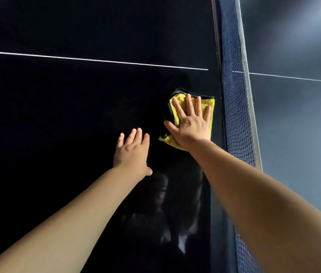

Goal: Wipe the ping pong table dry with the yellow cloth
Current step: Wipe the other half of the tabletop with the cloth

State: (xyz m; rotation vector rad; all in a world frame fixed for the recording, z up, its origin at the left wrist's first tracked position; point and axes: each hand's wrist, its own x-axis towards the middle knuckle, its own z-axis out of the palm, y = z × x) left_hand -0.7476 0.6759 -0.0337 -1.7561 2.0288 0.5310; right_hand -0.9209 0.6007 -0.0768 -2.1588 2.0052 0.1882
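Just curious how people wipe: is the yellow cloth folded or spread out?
Folded. The yellow cloth shows stacked layers with dark edging at its top, under the flat right hand.

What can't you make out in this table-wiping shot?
Head view:
- Wetness of the ping pong table: dark gloss shows only reflections.
- Middle of the yellow cloth: covered by the right hand.
- Table's outer edges: cut off by the frame.
- Beyond the net: washed by glare.
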